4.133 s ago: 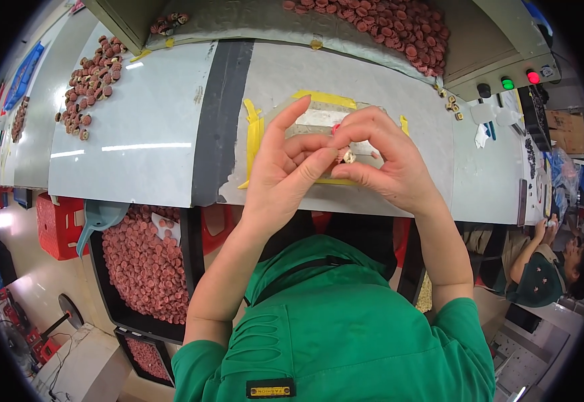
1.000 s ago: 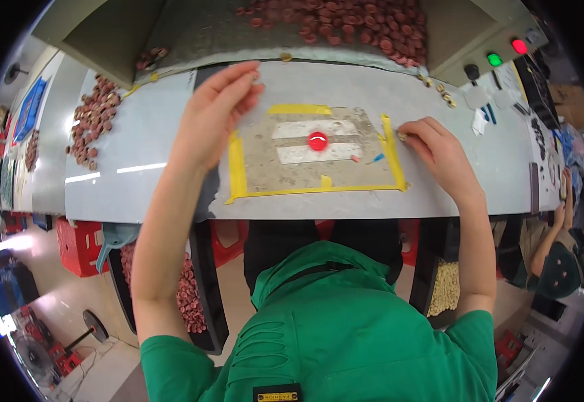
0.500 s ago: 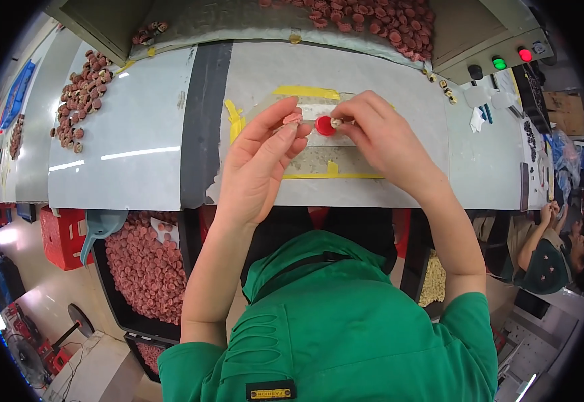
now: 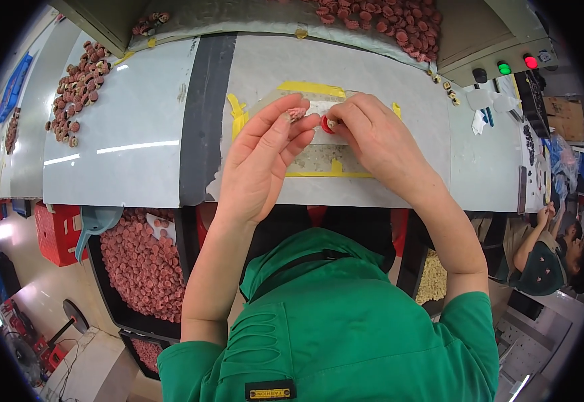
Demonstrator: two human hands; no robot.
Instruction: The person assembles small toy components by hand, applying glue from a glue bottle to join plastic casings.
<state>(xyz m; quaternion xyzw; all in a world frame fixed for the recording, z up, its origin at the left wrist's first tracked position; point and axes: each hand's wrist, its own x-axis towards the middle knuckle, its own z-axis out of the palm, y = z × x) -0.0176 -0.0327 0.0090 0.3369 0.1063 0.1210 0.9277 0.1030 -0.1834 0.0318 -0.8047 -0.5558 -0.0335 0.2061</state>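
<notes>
Head view showed both hands' fingers pinching a red cap above the counter, hiding most of it.

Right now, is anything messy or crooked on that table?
Yes. The yellow tape at the mat's left edge is wrinkled and crooked, and a few small round pieces lie scattered at the right, away from the heaps.
</notes>
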